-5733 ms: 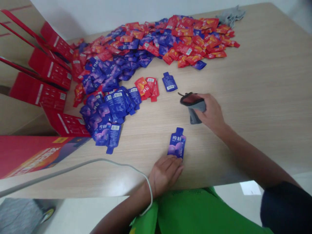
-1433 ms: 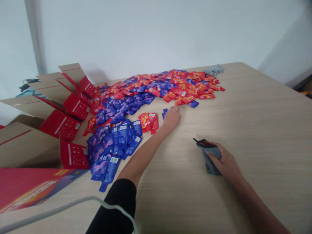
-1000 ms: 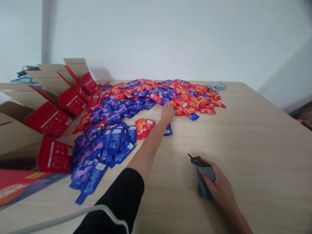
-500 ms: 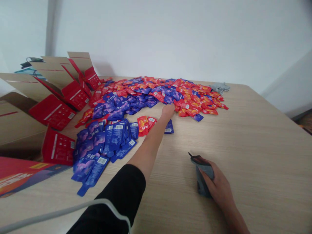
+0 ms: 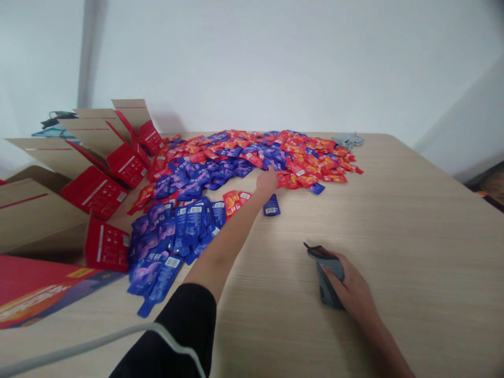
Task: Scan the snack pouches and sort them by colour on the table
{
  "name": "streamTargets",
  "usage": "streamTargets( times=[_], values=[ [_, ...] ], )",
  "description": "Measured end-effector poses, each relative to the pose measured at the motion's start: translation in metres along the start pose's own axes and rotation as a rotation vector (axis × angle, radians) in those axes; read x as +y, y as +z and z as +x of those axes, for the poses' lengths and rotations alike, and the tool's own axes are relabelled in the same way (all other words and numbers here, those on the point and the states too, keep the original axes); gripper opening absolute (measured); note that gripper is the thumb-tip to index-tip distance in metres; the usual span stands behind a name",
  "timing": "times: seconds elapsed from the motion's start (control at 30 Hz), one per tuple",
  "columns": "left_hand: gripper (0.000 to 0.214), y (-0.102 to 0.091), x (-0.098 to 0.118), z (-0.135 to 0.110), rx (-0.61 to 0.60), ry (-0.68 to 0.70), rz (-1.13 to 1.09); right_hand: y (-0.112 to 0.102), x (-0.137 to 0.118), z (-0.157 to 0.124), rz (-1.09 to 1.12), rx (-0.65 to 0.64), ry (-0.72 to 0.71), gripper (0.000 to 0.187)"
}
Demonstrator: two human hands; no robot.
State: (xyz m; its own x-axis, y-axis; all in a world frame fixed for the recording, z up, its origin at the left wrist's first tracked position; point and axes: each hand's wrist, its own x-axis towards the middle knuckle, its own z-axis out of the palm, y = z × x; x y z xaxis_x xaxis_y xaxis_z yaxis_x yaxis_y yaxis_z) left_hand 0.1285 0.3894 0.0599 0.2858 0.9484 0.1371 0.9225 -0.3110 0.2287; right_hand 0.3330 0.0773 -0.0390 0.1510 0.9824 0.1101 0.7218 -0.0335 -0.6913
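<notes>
"Where's the left hand (image 5: 266, 181)?"
"At the near edge of the pouch pile (image 5: 311, 164) on the bench (image 5: 394, 236); I can't tell if it's gripping anything."
"And the right hand (image 5: 353, 287)?"
"Wrapped around a grey cloth (image 5: 326, 292)."

Soft, even, slightly dim light. Faint shadow on pale wall (image 5: 252, 68) beyond left end of table's (image 5: 394, 231) far edge. Diffuse shadow beside right hand (image 5: 353, 286). Small print on pouches (image 5: 147, 270) blurred. Wide-lens stretching at sides.
</notes>
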Motion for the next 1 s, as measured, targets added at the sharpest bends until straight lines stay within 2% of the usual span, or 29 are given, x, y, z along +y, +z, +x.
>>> streamTargets(
  times=[0.1, 0.17, 0.33, 0.4, 0.47, 0.57, 0.7, 0.87, 1.0],
  values=[
    [0.038, -0.012, 0.0, -0.031, -0.074, 0.013, -0.226, -0.003, -0.001, 0.0, 0.014, -0.005, 0.024, 0.047],
    [0.041, -0.017, -0.001, -0.064, -0.146, 0.053, -0.379, -0.004, -0.001, 0.0, 0.026, 0.005, 0.036, 0.048],
    [0.052, -0.02, -0.005, -0.182, -0.396, 0.137, -0.745, -0.008, -0.003, -0.002, 0.069, 0.038, 0.058, 0.049],
    [0.059, -0.018, -0.009, -0.233, -0.594, 0.025, -1.202, -0.009, -0.003, -0.002, 0.089, 0.059, 0.068, 0.049],
    [0.059, -0.014, -0.013, -0.278, -0.697, -0.106, -1.381, -0.009, -0.004, -0.003, 0.1, 0.085, 0.084, 0.05],
    [0.052, -0.007, -0.019, -0.332, -0.66, -0.208, -1.388, -0.01, -0.004, -0.004, 0.092, 0.119, 0.11, 0.051],
    [0.042, 0.001, -0.02, -0.38, -0.505, -0.293, -1.287, -0.01, -0.004, -0.003, 0.08, 0.159, 0.108, 0.052],
    [0.026, 0.009, -0.019, -0.41, -0.414, -0.3, -1.063, -0.01, -0.007, -0.004, 0.076, 0.202, 0.092, 0.049],
    [0.018, 0.014, -0.02, -0.424, -0.339, -0.227, -0.867, -0.011, -0.01, -0.005, 0.069, 0.203, 0.101, 0.049]
  ],
)
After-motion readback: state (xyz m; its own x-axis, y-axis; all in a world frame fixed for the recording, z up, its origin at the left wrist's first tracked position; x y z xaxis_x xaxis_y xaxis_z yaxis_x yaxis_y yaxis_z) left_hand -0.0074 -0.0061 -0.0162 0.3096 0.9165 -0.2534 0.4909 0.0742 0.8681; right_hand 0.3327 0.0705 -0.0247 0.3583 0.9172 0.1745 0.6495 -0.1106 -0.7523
